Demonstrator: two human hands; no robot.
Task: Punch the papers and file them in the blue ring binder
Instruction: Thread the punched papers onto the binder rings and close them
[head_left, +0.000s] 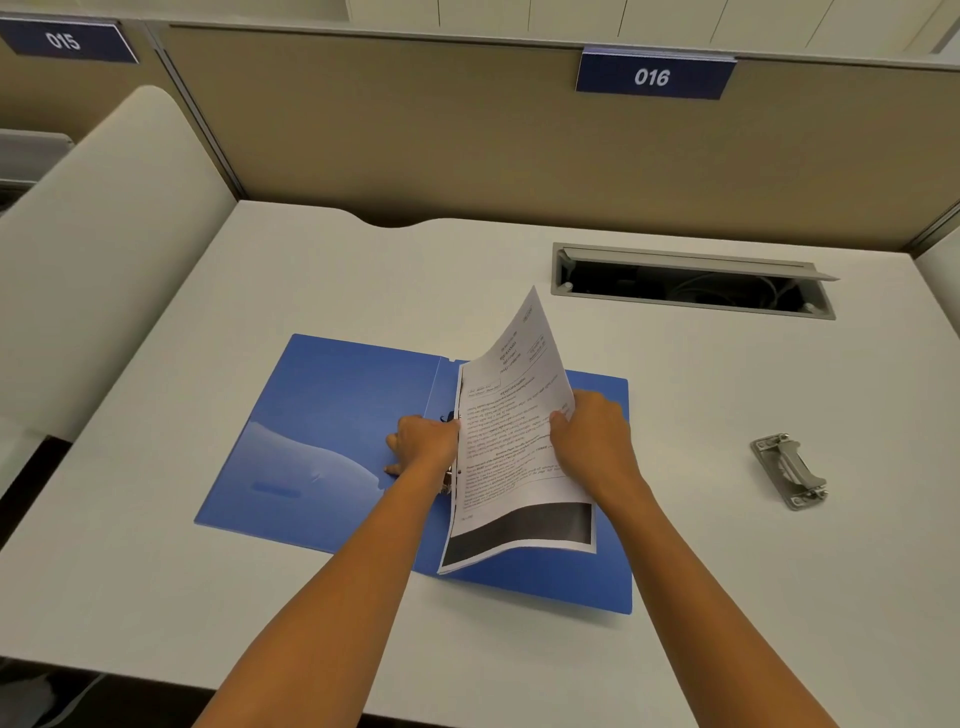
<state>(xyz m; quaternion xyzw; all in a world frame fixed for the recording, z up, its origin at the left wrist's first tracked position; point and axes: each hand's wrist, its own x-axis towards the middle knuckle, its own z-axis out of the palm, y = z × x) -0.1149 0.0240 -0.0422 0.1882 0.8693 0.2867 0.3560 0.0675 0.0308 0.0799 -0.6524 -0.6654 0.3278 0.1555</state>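
Two hands work at the open blue ring binder (332, 415), which lies flat near the middle of the desk (208, 597), a little toward its front edge. The right hand (595, 436) has its grip closed on the right edge of the papers (511, 447), thumb on the printed face and fingers behind, lifting that side so the far corner of the sheets stands up in the air. The left hand (423, 441) rests at the papers' punched left edge beside the ring mechanism, its fingers bent down onto the binder's inner cover; whether its grip pinches anything cannot be told. The papers sit over the binder's right half. A grey hole punch (789, 470) lies well apart near the desk's right edge. An open cable tray (691, 283) is set into the desk toward the back right corner.
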